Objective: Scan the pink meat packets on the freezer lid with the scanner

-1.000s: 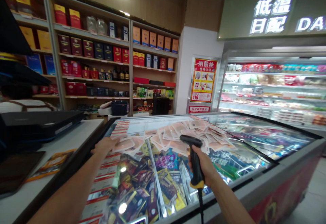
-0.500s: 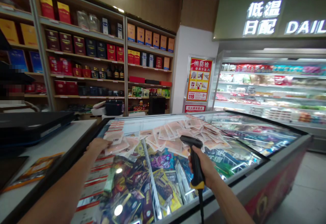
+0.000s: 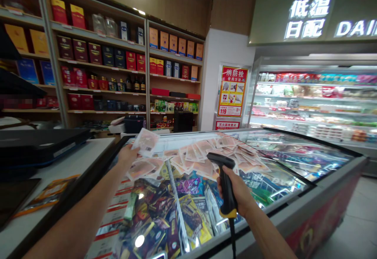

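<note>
My left hand (image 3: 129, 155) pinches a flat, clear packet (image 3: 147, 141) by its near edge and holds it tilted up above the freezer's glass lid. A small dark printed patch shows on the packet. Wrapped round the handle of a black and yellow barcode scanner (image 3: 226, 184) is my right hand (image 3: 240, 192); the scanner's head points left and its cable hangs down. Between and beyond the hands, many similar pale pinkish packets (image 3: 196, 153) lie spread in overlapping rows on the glass. A few more packets (image 3: 143, 168) rest just below my left hand.
Under the glass of the chest freezer (image 3: 321, 184) lie colourful frozen goods, split by a white wire divider (image 3: 176, 204). On the left a counter (image 3: 97, 153) bears a black device (image 3: 44, 145) and an orange packet (image 3: 48, 194). Shelves of boxes and bottles stand behind.
My left hand has lifted a packet up off the glass and tilted it upright. The scanner in my right hand has stayed nearly in place.
</note>
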`<state>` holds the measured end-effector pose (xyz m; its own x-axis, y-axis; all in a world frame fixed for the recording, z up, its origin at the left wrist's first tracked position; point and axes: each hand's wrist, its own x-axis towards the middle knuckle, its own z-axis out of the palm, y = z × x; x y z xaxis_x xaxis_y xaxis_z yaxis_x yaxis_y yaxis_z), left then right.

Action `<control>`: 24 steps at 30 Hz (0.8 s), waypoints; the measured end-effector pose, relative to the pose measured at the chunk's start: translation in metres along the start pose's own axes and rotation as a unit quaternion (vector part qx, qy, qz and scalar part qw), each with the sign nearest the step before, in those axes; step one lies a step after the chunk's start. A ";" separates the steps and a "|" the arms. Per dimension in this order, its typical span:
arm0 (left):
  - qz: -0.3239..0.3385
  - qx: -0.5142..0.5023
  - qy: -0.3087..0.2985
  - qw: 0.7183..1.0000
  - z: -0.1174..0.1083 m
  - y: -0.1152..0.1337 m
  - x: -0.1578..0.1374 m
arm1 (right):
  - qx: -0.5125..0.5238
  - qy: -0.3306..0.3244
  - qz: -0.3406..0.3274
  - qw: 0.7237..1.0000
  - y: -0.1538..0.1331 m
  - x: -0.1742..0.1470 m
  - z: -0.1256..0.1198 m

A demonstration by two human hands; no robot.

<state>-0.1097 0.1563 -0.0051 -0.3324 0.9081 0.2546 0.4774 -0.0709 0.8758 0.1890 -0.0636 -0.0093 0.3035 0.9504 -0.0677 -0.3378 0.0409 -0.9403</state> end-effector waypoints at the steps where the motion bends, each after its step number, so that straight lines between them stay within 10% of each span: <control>1: 0.008 -0.032 -0.010 0.999 0.010 0.009 -0.005 | 0.000 -0.008 -0.004 1.000 -0.001 -0.002 0.003; 10: -0.007 -0.193 -0.098 0.976 0.093 0.071 -0.060 | 0.026 -0.059 0.006 0.998 -0.014 -0.018 0.022; 24: -0.036 -0.226 -0.116 0.967 0.129 0.082 -0.086 | 0.032 -0.040 -0.006 0.999 -0.019 -0.019 0.006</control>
<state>0.0635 0.1256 -0.0079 -0.1359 0.9816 0.1342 0.0386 -0.1301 0.9908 0.1847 -0.0807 0.0119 0.2370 0.9711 -0.0282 -0.3919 0.0690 -0.9174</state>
